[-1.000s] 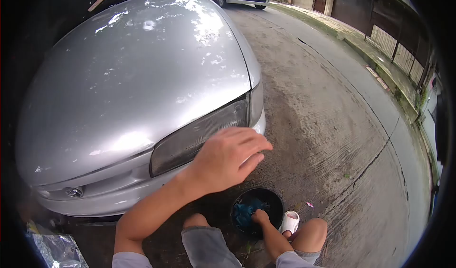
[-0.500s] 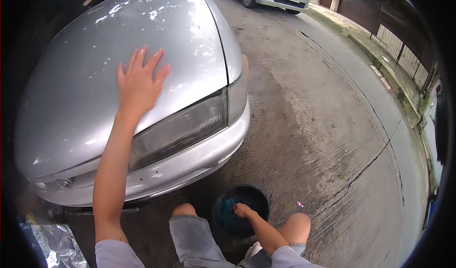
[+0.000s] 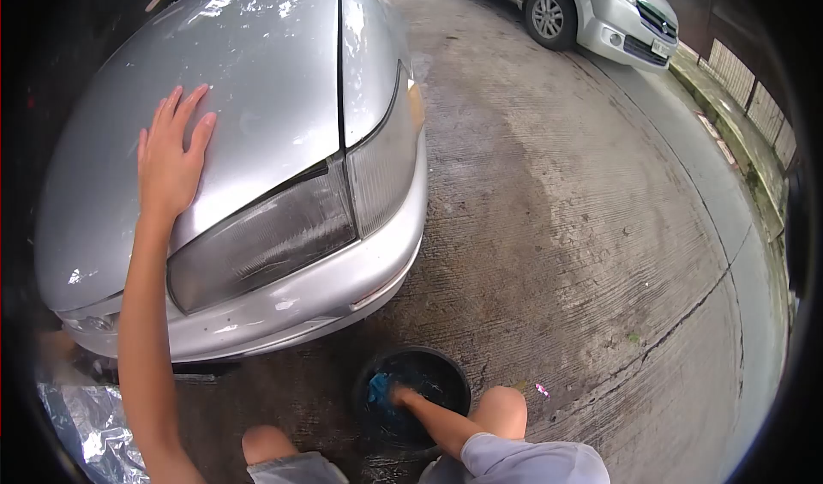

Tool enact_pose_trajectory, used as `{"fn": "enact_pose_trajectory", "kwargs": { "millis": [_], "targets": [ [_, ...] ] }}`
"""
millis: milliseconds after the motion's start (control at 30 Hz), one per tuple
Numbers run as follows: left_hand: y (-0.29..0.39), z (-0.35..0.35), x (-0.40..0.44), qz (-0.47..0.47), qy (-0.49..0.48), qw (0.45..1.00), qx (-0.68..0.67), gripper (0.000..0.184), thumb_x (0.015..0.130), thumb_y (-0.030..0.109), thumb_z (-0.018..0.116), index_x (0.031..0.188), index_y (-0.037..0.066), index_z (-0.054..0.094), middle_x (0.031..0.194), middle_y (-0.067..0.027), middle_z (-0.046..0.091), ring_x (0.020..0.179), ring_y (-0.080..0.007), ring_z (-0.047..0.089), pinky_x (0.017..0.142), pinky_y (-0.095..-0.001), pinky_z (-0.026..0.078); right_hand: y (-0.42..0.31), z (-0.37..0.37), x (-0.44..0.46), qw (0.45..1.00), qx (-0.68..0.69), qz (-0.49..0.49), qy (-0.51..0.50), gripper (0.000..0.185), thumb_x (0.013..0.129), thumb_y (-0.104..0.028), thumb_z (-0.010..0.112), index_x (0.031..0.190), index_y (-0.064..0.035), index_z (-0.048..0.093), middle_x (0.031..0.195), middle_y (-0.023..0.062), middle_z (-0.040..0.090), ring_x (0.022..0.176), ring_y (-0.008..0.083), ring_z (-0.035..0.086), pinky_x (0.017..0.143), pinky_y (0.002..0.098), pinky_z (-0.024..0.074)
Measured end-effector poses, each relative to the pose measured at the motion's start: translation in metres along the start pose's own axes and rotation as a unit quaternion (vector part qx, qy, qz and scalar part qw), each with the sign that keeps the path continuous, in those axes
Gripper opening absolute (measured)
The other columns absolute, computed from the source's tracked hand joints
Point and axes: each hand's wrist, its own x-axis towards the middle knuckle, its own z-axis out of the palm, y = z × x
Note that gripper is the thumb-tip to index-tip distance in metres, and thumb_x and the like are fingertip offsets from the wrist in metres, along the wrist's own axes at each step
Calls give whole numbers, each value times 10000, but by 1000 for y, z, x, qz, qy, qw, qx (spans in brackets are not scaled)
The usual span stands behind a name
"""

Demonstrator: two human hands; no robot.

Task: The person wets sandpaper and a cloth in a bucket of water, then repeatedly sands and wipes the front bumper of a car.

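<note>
My left hand (image 3: pixel 170 162) lies on the silver car hood (image 3: pixel 266 81) with its fingers spread, holding nothing. Below it is the car's cloudy headlight (image 3: pixel 266 240), above the silver bumper (image 3: pixel 283 312). My right hand (image 3: pixel 401 395) is down inside a round black basin (image 3: pixel 459 372) on the ground, where dark water shows. A bright blue cloth (image 3: pixel 379 388) sits at its fingers, partly in the water. Those fingers look closed on the cloth, though motion smears them.
Wet, grooved concrete (image 3: pixel 557 252) stretches to the right. A second silver car (image 3: pixel 591 12) stands farther up the road, near a kerb and fence (image 3: pixel 737 81). Crinkled silver sheeting (image 3: pixel 94 432) lies at lower left. My knees (image 3: pixel 501 411) flank the basin.
The view has swung, so the car sits farther left. The left hand stays spread on the hood. In the basin, the right hand has shifted and more of the blue cloth shows.
</note>
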Motion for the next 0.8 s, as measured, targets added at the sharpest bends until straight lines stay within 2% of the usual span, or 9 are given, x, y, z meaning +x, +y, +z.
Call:
{"fn": "enact_pose_trajectory", "kwargs": {
  "millis": [33,133,267,367,500,567,600,733,800],
  "targets": [
    [0,0,0,-4,-7,1000,2,488,982,495,470,1412,273,528,1544,-94,400,1445,-296,330,1177,-538,192,-8,-4,-3,997,38,26,60,367,859,-241,562,1127,-41,714,1243,203,648,1141,361,635,956,454,512],
    [-4,6,-4,-3,10,1000,-18,487,982,491,472,1415,275,527,1549,-90,394,1452,-290,320,1183,-530,181,-43,-44,-39,995,39,94,-10,357,884,-232,520,1116,-44,717,1269,192,637,1202,336,604,1005,451,478],
    [-3,5,-2,0,-3,1000,-31,491,983,488,472,1421,274,522,1551,-90,390,1457,-287,312,1188,-524,169,-26,-33,-22,992,64,113,5,373,873,-224,525,1131,-29,709,1263,193,641,1206,341,601,1013,458,470],
    [-5,9,-2,10,13,1000,-19,487,987,479,468,1425,273,518,1552,-91,389,1456,-292,310,1189,-527,161,-27,-69,-27,990,75,112,36,372,853,-195,545,1135,-12,705,1238,206,652,1166,343,627,965,459,498],
    [-6,4,-9,100,8,995,-25,476,994,439,477,1442,278,497,1557,-99,377,1459,-320,294,1183,-548,170,-57,-142,-67,962,120,226,93,372,843,-184,564,1138,-2,699,1185,200,678,1118,349,655,919,456,525],
    [-6,-5,-10,167,-13,984,-55,473,1000,412,480,1455,282,480,1563,-103,365,1463,-333,284,1181,-556,171,-76,-149,-94,928,139,265,221,340,846,-172,567,1113,-20,711,1156,208,685,1095,363,661,901,451,535],
    [-8,-8,-11,211,-35,975,-64,483,997,413,483,1463,285,467,1566,-105,359,1462,-344,280,1182,-556,174,-92,-153,-109,898,209,310,233,373,838,-189,535,1125,-4,685,1193,237,658,1129,389,630,950,485,508],
    [-24,-15,-5,292,-59,949,-103,513,983,472,487,1458,280,476,1558,-116,369,1446,-367,300,1173,-564,205,-89,-49,-91,822,213,349,397,378,836,-185,539,1152,-31,678,1177,236,664,1110,392,636,944,494,507],
    [-48,-13,26,264,-76,958,-83,537,978,498,479,1469,283,457,1561,-121,361,1443,-374,305,1169,-564,219,-82,-1,-92,860,104,300,399,372,847,-206,527,1146,-47,678,1137,234,674,1092,399,635,936,496,506]
  ]
}}
